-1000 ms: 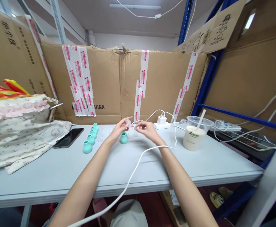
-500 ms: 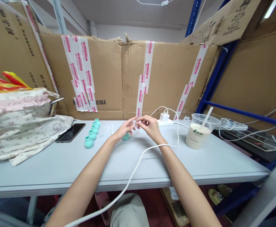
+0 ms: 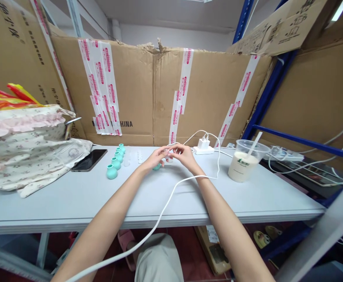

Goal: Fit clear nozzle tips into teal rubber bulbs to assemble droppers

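Note:
My left hand (image 3: pixel 157 157) and my right hand (image 3: pixel 183 153) meet over the back middle of the table, fingers closed around a small clear piece (image 3: pixel 169 158) that they partly cover. Just under my left hand is a teal pot (image 3: pixel 157 167), partly hidden. Left of my hands stands a row of teal round pots (image 3: pixel 112 171) running away from me. Beside that row are small clear pieces (image 3: pixel 127 158) and a thin line of tiny clear parts (image 3: pixel 140 157).
A phone (image 3: pixel 89 160) and a floral cloth bag (image 3: pixel 36 145) lie at the left. A white power strip (image 3: pixel 203 150) sits behind my right hand; its cable (image 3: pixel 171 196) crosses in front. A drink cup (image 3: pixel 244 166) stands right, near a blue rack post (image 3: pixel 265 100).
My hands have drawn closer together around the clear piece, which is now more covered. The whole view has shifted slightly.

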